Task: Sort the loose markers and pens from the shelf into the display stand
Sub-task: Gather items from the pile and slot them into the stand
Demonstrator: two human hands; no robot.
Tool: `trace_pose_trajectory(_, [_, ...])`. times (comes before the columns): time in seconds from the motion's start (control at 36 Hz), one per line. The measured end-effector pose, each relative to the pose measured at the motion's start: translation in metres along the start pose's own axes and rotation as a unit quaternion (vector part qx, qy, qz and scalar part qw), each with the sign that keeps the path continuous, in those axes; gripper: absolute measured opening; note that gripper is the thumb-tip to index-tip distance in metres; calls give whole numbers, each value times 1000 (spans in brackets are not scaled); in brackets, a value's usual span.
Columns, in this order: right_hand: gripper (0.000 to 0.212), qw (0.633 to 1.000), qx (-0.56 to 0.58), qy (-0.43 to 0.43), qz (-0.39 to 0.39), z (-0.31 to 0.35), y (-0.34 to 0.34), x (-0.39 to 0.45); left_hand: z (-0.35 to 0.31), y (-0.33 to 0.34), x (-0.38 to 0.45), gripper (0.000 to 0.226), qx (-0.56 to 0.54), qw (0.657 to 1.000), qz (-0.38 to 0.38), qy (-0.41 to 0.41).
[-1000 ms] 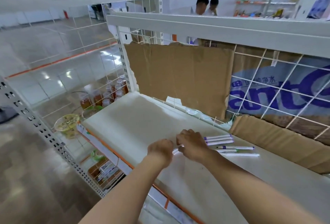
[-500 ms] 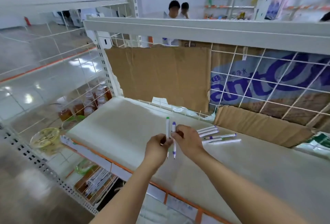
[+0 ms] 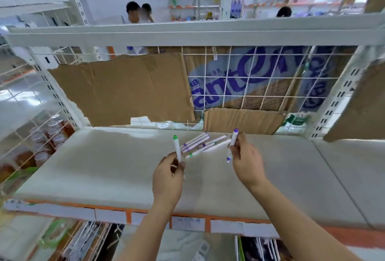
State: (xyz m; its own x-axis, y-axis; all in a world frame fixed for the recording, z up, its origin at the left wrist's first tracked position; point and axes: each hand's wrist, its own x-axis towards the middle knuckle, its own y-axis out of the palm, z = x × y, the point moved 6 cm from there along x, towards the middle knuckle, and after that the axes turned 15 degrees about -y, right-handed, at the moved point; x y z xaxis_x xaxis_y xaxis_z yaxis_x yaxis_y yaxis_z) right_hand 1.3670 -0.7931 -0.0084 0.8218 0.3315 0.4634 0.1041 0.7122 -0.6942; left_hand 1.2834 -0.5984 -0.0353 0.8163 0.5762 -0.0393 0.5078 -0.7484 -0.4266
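My left hand (image 3: 167,175) grips a white marker with a green cap (image 3: 177,147), held upright above the white shelf (image 3: 104,169). A white marker with a purple cap (image 3: 233,143) stands nearly upright, pinched in my right hand (image 3: 246,162). Between and behind the two hands, several more white markers (image 3: 203,144) lie loose on the shelf, some with purple bands, one with green. No display stand is in view.
Brown cardboard (image 3: 123,90) and a wire grid (image 3: 260,86) close the back of the shelf, with a folded cardboard piece (image 3: 243,120) at its foot. A white shelf beam (image 3: 187,33) runs overhead. Bottles (image 3: 41,142) sit left; people stand beyond.
My hands have moved apart, each carrying one marker: green-capped to the left, purple-capped to the right. The view has swung to face the shelf squarely.
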Motion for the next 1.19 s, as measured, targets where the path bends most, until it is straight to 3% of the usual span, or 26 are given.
trace_pose_trajectory(0.31, [2, 986, -70, 43, -145, -55, -98, -70, -36, 71, -38, 11, 0, 994, 68, 80])
trace_pose_trajectory(0.47, [32, 969, -66, 81, -225, -90, -165, -124, -73, 128, -92, 27, -17, 986, 128, 110])
trace_pose_trajectory(0.64, [14, 957, -64, 99, -264, -119, -240, -183, -102, 199, -154, 25, -2, 975, 183, 127])
trace_pose_trajectory(0.92, [20, 929, -124, 129, -323, -181, -346, -275, -152, 313, -256, 15, 1, 943, 296, 152])
trace_pose_trajectory(1.19, [30, 884, -150, 206, -391, -241, -418, -334, -196, 413, -311, 23, -7, 910, 369, 187])
